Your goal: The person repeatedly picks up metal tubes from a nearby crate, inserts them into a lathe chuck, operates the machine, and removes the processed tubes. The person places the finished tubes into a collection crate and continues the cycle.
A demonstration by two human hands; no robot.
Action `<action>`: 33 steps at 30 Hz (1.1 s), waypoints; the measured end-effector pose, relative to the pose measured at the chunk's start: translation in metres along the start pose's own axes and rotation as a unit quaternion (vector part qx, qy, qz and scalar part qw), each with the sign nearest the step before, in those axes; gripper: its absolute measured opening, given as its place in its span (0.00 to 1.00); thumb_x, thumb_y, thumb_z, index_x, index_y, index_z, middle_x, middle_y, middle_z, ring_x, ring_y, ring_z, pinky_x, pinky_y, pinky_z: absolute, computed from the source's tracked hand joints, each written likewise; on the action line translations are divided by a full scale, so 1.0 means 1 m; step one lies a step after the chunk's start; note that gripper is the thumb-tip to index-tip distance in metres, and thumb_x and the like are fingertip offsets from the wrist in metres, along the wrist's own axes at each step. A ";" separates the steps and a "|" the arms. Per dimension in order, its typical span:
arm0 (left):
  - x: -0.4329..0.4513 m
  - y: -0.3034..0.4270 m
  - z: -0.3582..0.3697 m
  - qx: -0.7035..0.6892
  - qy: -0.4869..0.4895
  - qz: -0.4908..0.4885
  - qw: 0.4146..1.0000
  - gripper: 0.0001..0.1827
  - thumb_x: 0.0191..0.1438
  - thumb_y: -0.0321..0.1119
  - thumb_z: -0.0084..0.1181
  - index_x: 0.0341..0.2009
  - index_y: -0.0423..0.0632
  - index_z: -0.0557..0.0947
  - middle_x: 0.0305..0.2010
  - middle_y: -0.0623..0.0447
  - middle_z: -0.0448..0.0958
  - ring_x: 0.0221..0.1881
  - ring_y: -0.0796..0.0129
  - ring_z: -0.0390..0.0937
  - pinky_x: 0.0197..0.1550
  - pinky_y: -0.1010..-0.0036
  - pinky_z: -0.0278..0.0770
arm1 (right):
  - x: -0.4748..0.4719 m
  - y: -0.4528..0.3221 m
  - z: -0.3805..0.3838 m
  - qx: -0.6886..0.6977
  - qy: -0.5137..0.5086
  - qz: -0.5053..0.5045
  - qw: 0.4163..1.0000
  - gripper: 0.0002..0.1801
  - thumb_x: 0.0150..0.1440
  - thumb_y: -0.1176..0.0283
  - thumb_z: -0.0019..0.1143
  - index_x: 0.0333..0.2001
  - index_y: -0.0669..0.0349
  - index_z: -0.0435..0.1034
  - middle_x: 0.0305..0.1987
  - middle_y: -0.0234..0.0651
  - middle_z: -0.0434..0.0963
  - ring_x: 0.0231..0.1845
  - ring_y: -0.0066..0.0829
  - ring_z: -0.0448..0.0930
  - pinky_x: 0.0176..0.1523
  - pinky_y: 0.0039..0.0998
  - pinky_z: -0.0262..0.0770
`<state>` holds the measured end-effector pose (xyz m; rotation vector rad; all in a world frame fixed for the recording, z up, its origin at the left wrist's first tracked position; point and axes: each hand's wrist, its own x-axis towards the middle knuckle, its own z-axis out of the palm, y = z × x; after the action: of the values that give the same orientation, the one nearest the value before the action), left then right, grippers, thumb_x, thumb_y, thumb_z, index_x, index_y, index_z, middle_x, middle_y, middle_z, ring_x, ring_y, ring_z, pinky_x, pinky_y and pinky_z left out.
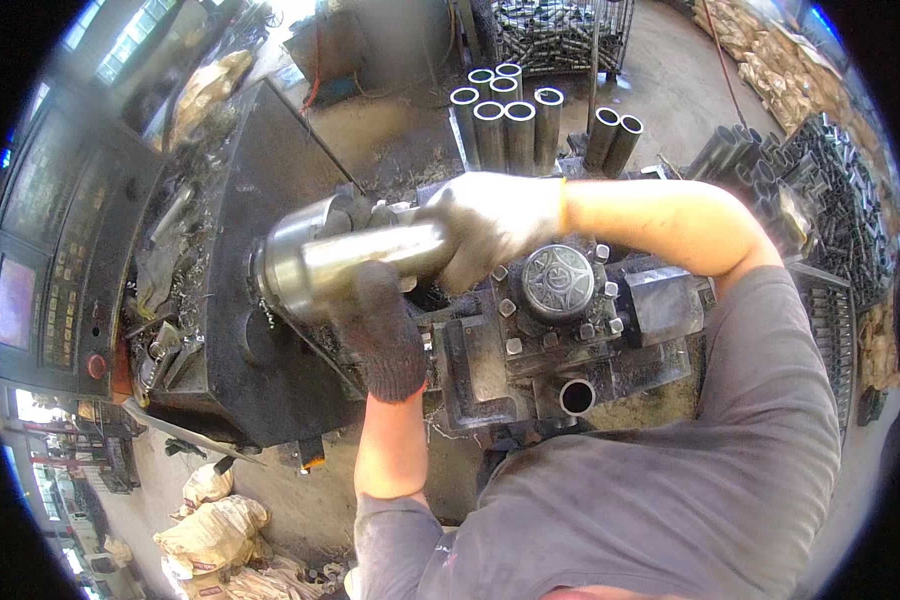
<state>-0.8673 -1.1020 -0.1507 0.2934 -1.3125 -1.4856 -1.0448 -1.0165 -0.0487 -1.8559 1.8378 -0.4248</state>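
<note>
A shiny metal tube lies crosswise before me, its left end at the round steel chuck of a lathe. Whether that end sits inside the chuck I cannot tell. My right hand, in a whitish glove with dark, blurred fingers, grips the tube's right end. Close to the chuck, my left hand in a dark knit glove holds the tube from the near side, its thumb against the metal. Right of my hands stands the square tool post with a round embossed cap and several square-headed bolts.
Several upright tubes stand behind the tool post, with two more tubes beside them. One tube stands near my body. At left are the dark lathe housing and a control panel. Sacks lie at lower left.
</note>
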 end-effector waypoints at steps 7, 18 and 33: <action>-0.121 -0.037 -0.192 0.051 0.148 -0.302 0.940 0.12 0.68 0.40 0.50 0.43 0.46 0.81 0.45 0.53 0.76 0.44 0.66 0.74 0.48 0.64 0.76 | -0.010 0.150 0.022 -0.252 -0.009 0.187 0.949 0.22 0.43 0.54 0.71 0.32 0.63 0.83 0.31 0.50 0.85 0.34 0.48 0.87 0.40 0.43 0.83; -0.206 -0.016 -0.443 -0.133 0.397 -0.287 0.861 0.25 0.68 0.64 0.44 0.26 0.62 0.71 0.18 0.63 0.67 0.17 0.67 0.63 0.32 0.61 0.71 | 0.060 0.166 0.052 0.116 -0.142 0.139 0.973 0.27 0.58 0.60 0.65 0.54 0.69 0.74 0.43 0.49 0.85 0.40 0.45 0.86 0.43 0.44 0.83; -0.157 0.070 -0.366 0.635 0.379 -0.125 0.662 0.29 0.68 0.49 0.55 0.65 0.42 0.74 0.57 0.38 0.80 0.58 0.45 0.78 0.62 0.55 0.74 | -0.048 0.209 0.053 -0.227 0.091 0.238 0.940 0.21 0.45 0.61 0.68 0.41 0.63 0.79 0.38 0.51 0.85 0.42 0.51 0.86 0.46 0.46 0.82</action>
<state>-0.4942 -1.1658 -0.2941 1.8362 -1.3664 -0.2116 -1.1932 -0.9563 -0.2007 -1.5837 2.5938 0.0093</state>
